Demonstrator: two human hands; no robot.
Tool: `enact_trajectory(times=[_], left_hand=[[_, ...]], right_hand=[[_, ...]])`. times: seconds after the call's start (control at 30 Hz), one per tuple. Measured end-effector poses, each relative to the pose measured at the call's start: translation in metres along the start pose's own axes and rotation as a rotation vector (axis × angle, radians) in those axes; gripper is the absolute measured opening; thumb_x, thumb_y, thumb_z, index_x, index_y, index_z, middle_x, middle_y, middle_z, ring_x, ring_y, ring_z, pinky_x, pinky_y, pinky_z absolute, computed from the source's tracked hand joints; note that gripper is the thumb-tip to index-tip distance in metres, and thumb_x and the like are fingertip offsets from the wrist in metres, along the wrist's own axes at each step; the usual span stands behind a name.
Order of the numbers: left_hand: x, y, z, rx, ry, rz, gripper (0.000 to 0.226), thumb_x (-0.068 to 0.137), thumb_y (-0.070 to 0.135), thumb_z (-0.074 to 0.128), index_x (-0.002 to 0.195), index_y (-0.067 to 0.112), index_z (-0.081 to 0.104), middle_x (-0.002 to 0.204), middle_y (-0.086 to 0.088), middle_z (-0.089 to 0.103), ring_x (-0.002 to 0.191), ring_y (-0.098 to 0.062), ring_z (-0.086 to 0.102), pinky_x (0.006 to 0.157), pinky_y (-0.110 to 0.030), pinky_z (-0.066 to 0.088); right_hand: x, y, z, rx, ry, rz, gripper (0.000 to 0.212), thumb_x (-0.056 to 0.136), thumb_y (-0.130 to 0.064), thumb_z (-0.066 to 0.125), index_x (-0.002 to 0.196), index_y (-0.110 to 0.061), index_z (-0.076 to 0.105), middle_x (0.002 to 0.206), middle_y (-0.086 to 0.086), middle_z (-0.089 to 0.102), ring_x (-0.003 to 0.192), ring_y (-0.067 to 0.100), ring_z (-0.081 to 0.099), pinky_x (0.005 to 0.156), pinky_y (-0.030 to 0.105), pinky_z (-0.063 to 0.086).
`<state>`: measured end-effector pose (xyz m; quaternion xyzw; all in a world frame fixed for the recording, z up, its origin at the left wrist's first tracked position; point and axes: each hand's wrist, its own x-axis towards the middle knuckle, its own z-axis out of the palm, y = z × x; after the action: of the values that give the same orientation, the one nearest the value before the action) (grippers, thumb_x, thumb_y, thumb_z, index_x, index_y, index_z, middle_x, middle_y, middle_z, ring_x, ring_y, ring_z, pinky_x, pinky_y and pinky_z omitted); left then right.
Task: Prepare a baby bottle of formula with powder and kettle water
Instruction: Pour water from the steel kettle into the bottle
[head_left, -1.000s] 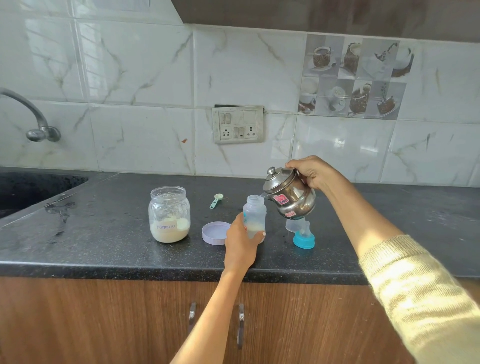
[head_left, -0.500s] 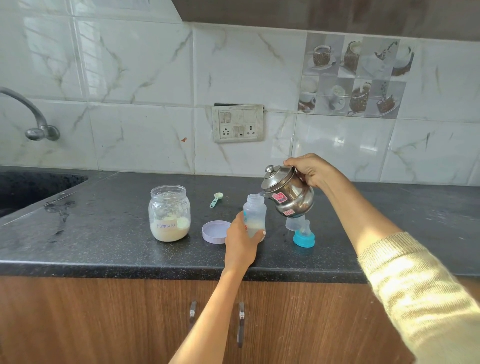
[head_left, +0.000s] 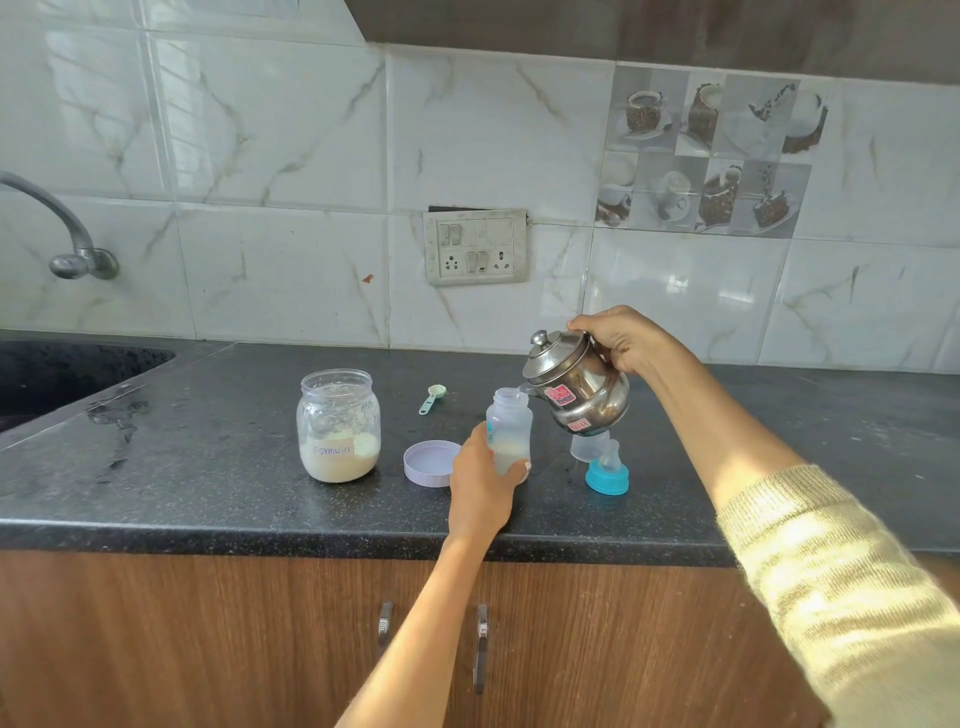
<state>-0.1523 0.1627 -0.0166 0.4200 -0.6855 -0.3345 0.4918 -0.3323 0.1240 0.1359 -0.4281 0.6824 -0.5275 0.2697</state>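
A clear baby bottle stands open on the black counter, with pale liquid in its lower part. My left hand grips it low down. My right hand holds a small steel kettle by its handle, tilted left so the spout rests at the bottle's mouth. Left of the bottle stands an open glass jar labelled formula, about a third full of powder. Its lilac lid lies upside down between jar and bottle. A green scoop lies behind them.
The blue teat ring and a clear cap sit on the counter under the kettle. A dark sink and a wall tap are at the far left. A socket plate is on the tiled wall. Cupboard doors are below the counter edge.
The kettle has tipped slightly further towards the bottle. Both hands keep their hold and the bottle stays in place.
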Motion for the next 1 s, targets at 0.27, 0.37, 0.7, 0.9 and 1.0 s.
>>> enact_trajectory(times=[0.27,0.37,0.7,0.9,1.0], left_hand=[[0.002,-0.002,0.000,0.004,0.000,-0.001,0.050,0.082,0.012,0.068,0.127,0.014,0.047,0.116,-0.002,0.061,0.100,-0.016,0.055,0.082,-0.024,0.042],[0.001,-0.001,0.001,0.002,-0.001,0.001,0.049,0.082,0.012,0.068,0.127,0.014,0.047,0.115,-0.001,0.062,0.099,-0.016,0.055,0.081,-0.024,0.041],[0.001,-0.001,0.001,0.004,0.001,0.001,0.049,0.082,0.012,0.068,0.126,0.015,0.047,0.113,0.000,0.061,0.096,-0.013,0.053,0.081,-0.024,0.042],[0.001,-0.002,0.001,0.015,0.005,0.006,0.044,0.082,0.013,0.068,0.121,0.014,0.049,0.108,-0.001,0.063,0.097,-0.018,0.057,0.079,-0.026,0.044],[0.001,-0.002,0.001,0.014,0.003,0.007,0.045,0.082,0.013,0.068,0.122,0.014,0.049,0.110,0.000,0.062,0.096,-0.016,0.055,0.080,-0.025,0.044]], right_hand=[[-0.004,-0.002,0.001,0.003,-0.001,-0.006,0.011,0.080,-0.010,0.069,0.076,-0.005,0.060,0.070,0.010,0.056,0.066,0.022,0.054,0.076,0.037,0.049],[-0.005,-0.002,0.000,0.006,-0.001,-0.004,0.011,0.081,-0.010,0.068,0.075,-0.005,0.060,0.070,0.010,0.055,0.065,0.021,0.053,0.073,0.036,0.048],[-0.012,-0.005,0.000,-0.026,0.008,-0.015,0.014,0.082,-0.010,0.067,0.072,-0.007,0.058,0.065,0.007,0.051,0.060,0.018,0.049,0.060,0.031,0.045],[-0.015,-0.008,0.000,-0.049,0.005,-0.020,0.015,0.083,-0.012,0.066,0.072,-0.008,0.057,0.062,0.007,0.049,0.056,0.017,0.048,0.051,0.030,0.043],[-0.015,-0.008,0.000,-0.045,0.003,-0.015,0.014,0.084,-0.011,0.065,0.072,-0.007,0.058,0.063,0.007,0.050,0.056,0.017,0.049,0.052,0.030,0.043]])
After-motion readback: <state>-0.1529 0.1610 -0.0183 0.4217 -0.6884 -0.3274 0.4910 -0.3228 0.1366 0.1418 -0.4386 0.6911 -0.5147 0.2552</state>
